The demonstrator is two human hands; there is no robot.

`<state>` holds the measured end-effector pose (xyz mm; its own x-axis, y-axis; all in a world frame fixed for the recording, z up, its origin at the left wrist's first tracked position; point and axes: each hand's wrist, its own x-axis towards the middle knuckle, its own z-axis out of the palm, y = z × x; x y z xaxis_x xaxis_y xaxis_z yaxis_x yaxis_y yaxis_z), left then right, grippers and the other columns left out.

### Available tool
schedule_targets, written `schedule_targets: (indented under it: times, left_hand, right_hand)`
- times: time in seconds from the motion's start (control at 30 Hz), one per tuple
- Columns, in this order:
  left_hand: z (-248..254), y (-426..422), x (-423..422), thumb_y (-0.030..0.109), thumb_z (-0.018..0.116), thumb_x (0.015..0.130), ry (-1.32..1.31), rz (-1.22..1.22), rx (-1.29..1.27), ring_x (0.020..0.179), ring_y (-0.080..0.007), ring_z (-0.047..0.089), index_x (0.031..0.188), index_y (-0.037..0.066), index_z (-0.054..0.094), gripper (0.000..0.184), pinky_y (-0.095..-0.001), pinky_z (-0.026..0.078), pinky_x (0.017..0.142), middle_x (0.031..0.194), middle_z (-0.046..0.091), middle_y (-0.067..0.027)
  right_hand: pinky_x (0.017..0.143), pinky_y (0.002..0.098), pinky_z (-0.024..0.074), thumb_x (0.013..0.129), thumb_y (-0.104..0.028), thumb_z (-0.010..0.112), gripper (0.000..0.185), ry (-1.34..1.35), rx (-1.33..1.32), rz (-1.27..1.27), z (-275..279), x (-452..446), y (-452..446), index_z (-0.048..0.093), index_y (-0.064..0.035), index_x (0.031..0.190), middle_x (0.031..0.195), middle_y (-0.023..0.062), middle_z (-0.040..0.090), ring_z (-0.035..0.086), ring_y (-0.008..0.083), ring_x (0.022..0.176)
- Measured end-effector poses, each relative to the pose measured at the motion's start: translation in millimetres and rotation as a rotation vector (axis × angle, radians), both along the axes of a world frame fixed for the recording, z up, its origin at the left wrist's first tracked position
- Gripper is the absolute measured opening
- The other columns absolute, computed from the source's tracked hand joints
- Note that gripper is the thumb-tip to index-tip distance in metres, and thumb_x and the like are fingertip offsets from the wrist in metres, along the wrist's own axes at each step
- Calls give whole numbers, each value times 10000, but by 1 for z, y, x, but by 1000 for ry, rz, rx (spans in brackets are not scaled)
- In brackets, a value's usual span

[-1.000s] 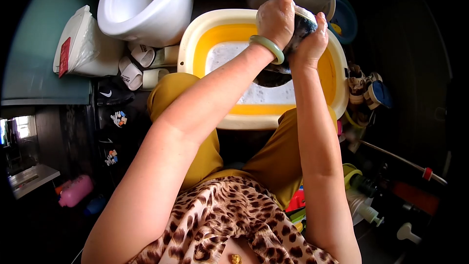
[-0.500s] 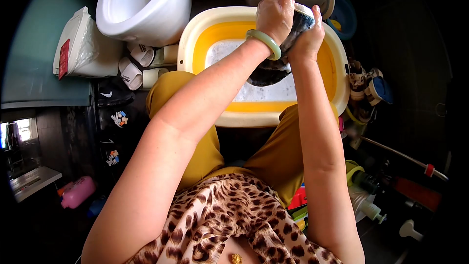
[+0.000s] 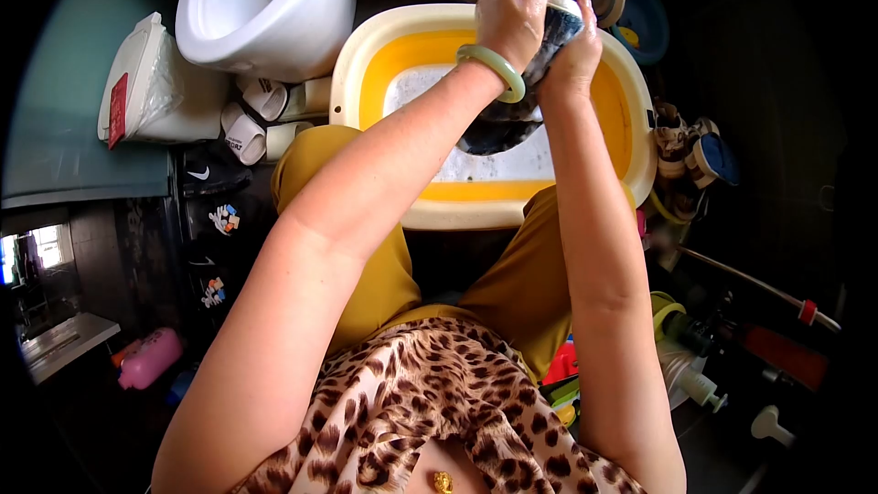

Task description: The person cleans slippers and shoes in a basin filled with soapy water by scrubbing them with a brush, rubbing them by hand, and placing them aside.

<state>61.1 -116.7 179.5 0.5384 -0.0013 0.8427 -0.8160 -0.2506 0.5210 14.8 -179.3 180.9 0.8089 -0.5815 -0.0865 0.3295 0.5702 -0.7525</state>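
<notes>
My left hand [image 3: 510, 26], with a pale green bangle [image 3: 494, 69] at its wrist, is closed round a dark wet cloth [image 3: 501, 134] with a whitish upper edge. Opposite it, my right hand [image 3: 573, 57] grips the same cloth from the other side. Suds cling to both hands. The lower part of the cloth hangs over the sudsy water in a cream and yellow basin [image 3: 346, 69], in front of my knees. The hands hide much of the cloth's middle.
A white toilet [image 3: 315, 23] and a white bin [image 3: 187, 96] stand at the left, with slippers [image 3: 244, 135] beside them. Shoes [image 3: 712, 151] lie right of the basin, near a blue tub [image 3: 651, 18]. A pink bottle [image 3: 151, 359] lies at lower left.
Both hands and the cloth have shifted slightly up and left in view. The grip on the cloth stays the same.
</notes>
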Motion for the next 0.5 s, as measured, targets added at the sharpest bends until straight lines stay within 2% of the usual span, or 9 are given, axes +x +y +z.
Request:
schedule_targets:
  times: [0.07,0.13,0.17,0.2,0.27,0.3,0.33,0.47,0.5]
  left_hand:
    - [-7,3,4,293,314,946,73,63,61,725,-386,600,703,11,564,448,-467,486,709,748,621,-218]
    - [-11,11,11,336,280,956,333,148,36,786,-368,612,739,23,606,502,-484,469,760,806,642,-206]
    - [-11,15,13,358,283,958,486,180,-27,797,-369,610,766,16,621,519,-471,469,772,820,646,-201]
    - [-7,20,12,381,286,960,645,209,-89,807,-370,608,793,9,637,538,-458,470,784,833,649,-197]
    - [-1,23,13,420,299,959,712,235,-110,842,-368,608,852,-3,651,561,-435,469,822,873,655,-188]
    - [-1,22,13,430,304,951,692,209,-154,860,-408,584,861,-31,635,575,-439,449,808,881,636,-234]
    - [-1,22,16,430,304,951,695,209,-152,860,-408,584,861,-31,635,575,-439,449,808,881,636,-234]
    - [4,17,19,430,352,950,865,265,-260,886,-375,606,898,-38,648,556,-403,463,843,926,641,-239]
    - [5,15,17,425,354,951,939,175,-329,892,-375,606,906,-44,645,555,-395,464,838,933,640,-243]
  right_hand:
    - [733,295,467,902,-448,483,410,42,-136,-134,-15,12,-3,603,-57,906,807,36,603,575,178,754]
    - [698,296,432,953,-428,411,443,252,-501,-168,-6,8,7,577,-25,879,792,72,578,498,155,705]
    - [708,321,423,964,-427,381,469,193,-784,-202,-23,18,-1,563,-2,886,797,115,571,495,187,728]
    - [809,359,427,956,-433,377,488,202,-899,-193,-17,12,10,555,17,1010,953,186,583,542,270,871]
    - [936,382,389,936,-450,391,538,303,-1205,-283,-14,5,26,477,5,1210,1184,227,514,495,354,1095]
    - [1024,415,320,913,-479,404,648,384,-1191,-160,-8,-3,31,319,-17,1360,1349,234,375,374,403,1236]
    - [1025,432,314,911,-507,381,688,463,-1211,-157,-8,-4,35,265,-29,1392,1373,230,349,374,389,1246]
    - [1033,455,295,914,-543,319,703,525,-1235,-210,-13,0,36,248,-49,1408,1396,222,334,355,395,1260]
    - [1029,447,302,914,-550,307,698,500,-1168,-188,-16,4,33,257,-59,1408,1379,223,359,364,393,1255]
